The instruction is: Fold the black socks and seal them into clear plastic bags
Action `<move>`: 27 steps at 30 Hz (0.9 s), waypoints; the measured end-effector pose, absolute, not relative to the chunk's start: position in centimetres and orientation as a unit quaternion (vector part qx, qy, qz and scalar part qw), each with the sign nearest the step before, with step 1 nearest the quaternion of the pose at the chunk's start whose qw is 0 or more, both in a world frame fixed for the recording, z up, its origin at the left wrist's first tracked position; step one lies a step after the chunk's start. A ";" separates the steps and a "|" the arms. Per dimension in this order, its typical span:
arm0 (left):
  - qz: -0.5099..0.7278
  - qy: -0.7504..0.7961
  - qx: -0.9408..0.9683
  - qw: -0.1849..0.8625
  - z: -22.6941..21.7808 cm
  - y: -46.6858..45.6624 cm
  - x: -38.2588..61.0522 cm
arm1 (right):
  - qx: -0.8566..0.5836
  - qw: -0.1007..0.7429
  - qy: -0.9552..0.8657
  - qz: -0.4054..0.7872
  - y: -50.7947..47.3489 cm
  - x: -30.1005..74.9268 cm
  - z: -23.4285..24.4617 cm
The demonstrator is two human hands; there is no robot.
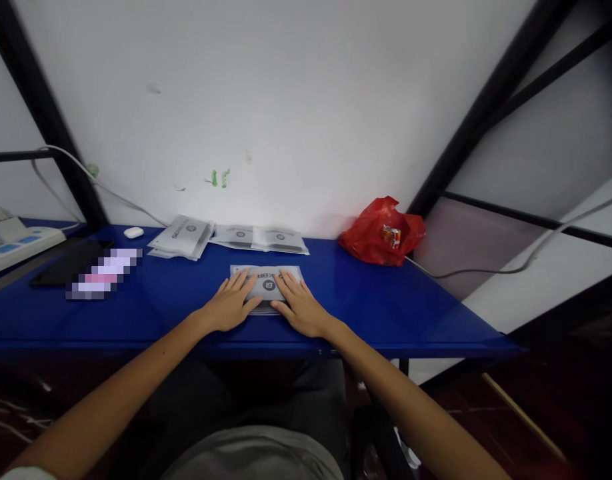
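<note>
A flat, frosted plastic packet (269, 285) with dark lettering and a round logo lies on the blue table (386, 313) in front of me. My left hand (232, 301) rests flat on its left side, fingers stretched out. On the right side of the packet lies my right hand (302, 303), also flat with its fingers spread. Both thumbs point inward near the packet's front edge, where a dark strip shows. Part of the lettering is hidden under my fingers.
Behind, along the wall, lie a small pile of similar packets (183, 237) and more packets (281, 240) beside it. A red plastic bag (381, 233) sits at the back right. Leftward are a white earbud case (133, 233), a dark tablet (66, 263) and a power strip (26, 248).
</note>
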State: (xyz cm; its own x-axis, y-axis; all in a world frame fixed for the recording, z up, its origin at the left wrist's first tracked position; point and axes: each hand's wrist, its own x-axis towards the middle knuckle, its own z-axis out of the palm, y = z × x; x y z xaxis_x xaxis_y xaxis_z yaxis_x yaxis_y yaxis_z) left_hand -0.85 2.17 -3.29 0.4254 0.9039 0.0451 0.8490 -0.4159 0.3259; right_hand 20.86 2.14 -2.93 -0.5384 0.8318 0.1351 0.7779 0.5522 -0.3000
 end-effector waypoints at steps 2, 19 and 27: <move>0.118 0.523 0.836 0.115 -3.5 2.0 -1.0 | -0.462 0.118 -0.872 0.107 1.8 21.1 -2.8; 0.117 0.505 0.845 0.133 -3.2 1.2 -3.3 | -0.453 0.087 -0.878 0.131 -1.3 23.7 -2.6; 0.163 0.432 0.886 0.041 -1.4 -0.4 -4.9 | -0.440 0.184 -0.875 0.086 -0.4 24.5 -3.1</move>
